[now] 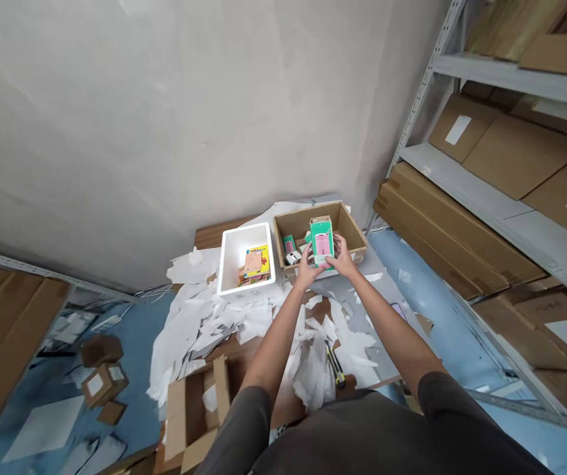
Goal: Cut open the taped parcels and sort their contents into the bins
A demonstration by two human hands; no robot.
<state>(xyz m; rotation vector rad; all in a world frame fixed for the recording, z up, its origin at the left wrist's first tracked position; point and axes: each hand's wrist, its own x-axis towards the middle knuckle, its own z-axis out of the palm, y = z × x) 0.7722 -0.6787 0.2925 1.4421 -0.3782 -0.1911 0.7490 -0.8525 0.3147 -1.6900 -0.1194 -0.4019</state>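
Both of my hands are closed around a green box with a pink picture (321,239), held upright over the near side of an open cardboard box (298,218). My left hand (307,267) grips its left lower edge; my right hand (343,257) grips the right lower edge. Inside the cardboard box lie another green package (289,244) and some small white items, partly hidden by my hands. Just left stands a white foam box (231,257) with a yellow packet (264,258) and other coloured packs in it.
Torn white paper (204,323) covers much of the table. A yellow-black utility knife (335,367) lies near my body. An open carton (191,415) stands at front left. Shelves with cardboard boxes (521,155) rise on the right; more cartons (105,382) lie on the blue floor.
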